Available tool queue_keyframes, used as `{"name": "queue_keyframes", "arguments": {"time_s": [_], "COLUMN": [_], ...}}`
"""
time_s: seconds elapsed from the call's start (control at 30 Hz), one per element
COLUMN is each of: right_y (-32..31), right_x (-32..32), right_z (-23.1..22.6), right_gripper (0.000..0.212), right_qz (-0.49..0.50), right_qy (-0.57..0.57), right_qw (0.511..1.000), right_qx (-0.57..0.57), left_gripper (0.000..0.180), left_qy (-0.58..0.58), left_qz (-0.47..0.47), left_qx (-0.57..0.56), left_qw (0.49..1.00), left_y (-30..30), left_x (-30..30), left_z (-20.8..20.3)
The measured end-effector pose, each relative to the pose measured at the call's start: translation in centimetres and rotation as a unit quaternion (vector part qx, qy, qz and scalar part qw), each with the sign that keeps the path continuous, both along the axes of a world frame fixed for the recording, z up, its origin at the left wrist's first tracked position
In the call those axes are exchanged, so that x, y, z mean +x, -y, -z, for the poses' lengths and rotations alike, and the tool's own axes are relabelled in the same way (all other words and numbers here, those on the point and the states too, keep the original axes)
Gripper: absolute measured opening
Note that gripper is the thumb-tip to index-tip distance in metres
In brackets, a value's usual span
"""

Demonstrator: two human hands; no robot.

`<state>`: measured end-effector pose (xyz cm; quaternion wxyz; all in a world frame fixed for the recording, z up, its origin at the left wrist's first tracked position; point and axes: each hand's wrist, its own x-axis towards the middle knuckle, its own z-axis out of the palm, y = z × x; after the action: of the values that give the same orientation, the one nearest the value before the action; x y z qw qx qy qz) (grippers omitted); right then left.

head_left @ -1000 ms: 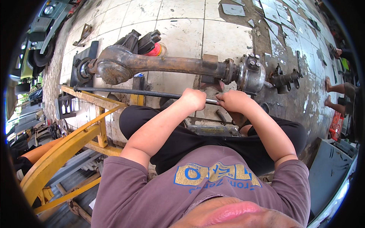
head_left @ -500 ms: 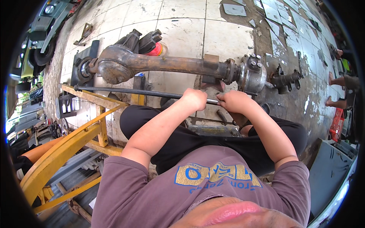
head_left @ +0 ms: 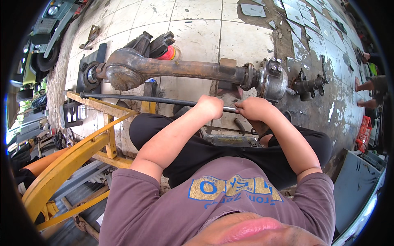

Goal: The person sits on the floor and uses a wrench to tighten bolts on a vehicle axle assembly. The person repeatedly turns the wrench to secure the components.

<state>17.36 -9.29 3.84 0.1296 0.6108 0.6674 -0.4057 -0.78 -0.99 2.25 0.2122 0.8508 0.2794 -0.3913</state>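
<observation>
A rusty axle housing (head_left: 180, 69) lies across the tiled floor in front of me, with a round hub (head_left: 273, 80) at its right end. Just below it runs a long dark steel shaft (head_left: 139, 99), reaching left over a yellow frame. My left hand (head_left: 211, 106) is closed around the shaft near its right end. My right hand (head_left: 254, 108) grips the same shaft just to the right, below the hub. My knees in black trousers sit beneath both forearms.
A yellow steel frame (head_left: 78, 151) stands at the left. A black and red part (head_left: 162, 45) lies behind the housing. A dark metal piece (head_left: 310, 86) rests right of the hub. Another person's feet (head_left: 367, 84) show at the right edge. A vehicle (head_left: 45, 41) is parked upper left.
Both hands stay on the shaft; the shaft and hands have barely shifted. The feet at the right edge have moved a little.
</observation>
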Motion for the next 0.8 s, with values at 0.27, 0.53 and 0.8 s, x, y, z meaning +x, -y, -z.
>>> {"name": "queue_keyframes", "arguments": {"time_s": [0.27, 0.53, 0.8], "right_y": [0.0, 0.1, 0.0], "right_x": [0.0, -0.1, 0.0], "right_z": [0.1, -0.1, 0.3], "right_gripper": [0.034, 0.034, 0.036], "right_qz": [-0.013, -0.011, -0.020], "right_qy": [-0.009, -0.008, -0.007], "right_qw": [1.000, 1.000, 1.000], "right_qx": [0.000, -0.007, -0.001], "left_gripper": [0.034, 0.039, 0.037], "left_qy": [-0.004, 0.006, 0.005], "left_qz": [0.000, 0.011, 0.017], "left_qx": [0.001, 0.000, -0.001], "left_qw": [1.000, 1.000, 1.000], "left_y": [0.0, -0.1, -0.1], "left_x": [0.1, -0.2, -0.3], "left_z": [0.0, 1.3, 1.4]}}
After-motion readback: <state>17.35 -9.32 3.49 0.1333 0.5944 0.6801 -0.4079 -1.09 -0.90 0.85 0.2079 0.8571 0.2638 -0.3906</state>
